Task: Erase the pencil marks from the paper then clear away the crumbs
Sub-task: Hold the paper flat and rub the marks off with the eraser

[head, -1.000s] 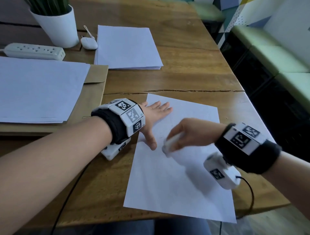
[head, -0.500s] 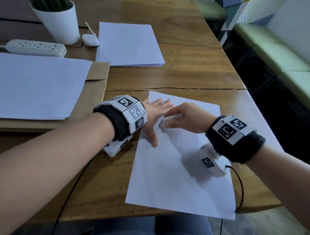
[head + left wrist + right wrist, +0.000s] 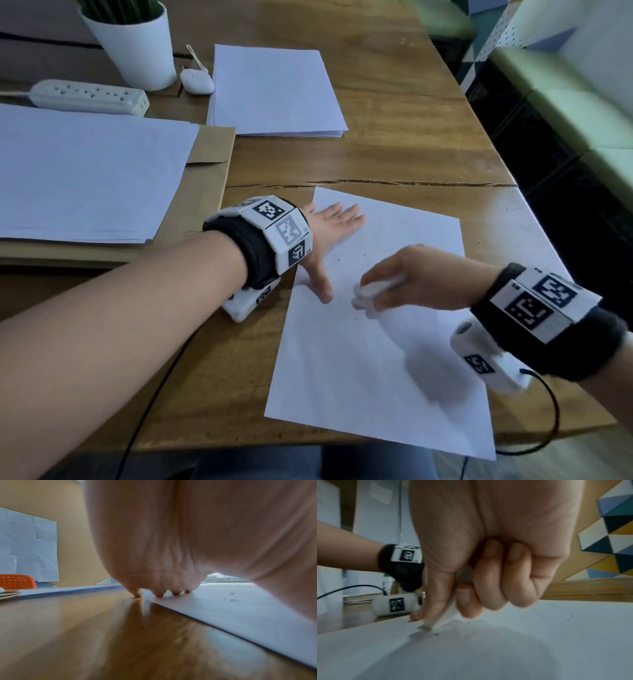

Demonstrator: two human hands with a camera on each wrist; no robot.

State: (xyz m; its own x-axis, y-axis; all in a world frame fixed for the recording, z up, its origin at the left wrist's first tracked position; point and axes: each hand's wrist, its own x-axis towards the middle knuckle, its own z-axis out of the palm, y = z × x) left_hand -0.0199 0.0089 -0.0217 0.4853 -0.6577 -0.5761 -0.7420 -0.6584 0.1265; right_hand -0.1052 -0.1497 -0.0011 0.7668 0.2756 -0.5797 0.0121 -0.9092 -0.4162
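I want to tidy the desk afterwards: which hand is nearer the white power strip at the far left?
Left. The left hand lies flat on the paper's near-left edge, closer to the power strip; the right hand, holding the eraser, is farther right.

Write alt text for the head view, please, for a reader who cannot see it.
The right hand rubs a white eraser on a paper while the left hand presses flat on its edge. Dark crumbs lie between them on a wooden table.

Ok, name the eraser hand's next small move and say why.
Probably another rubbing stroke toward the far right of the paper: the right hand grips the eraser tip-down on the sheet, faint pencil loops remain there, and the left hand pins the edge.
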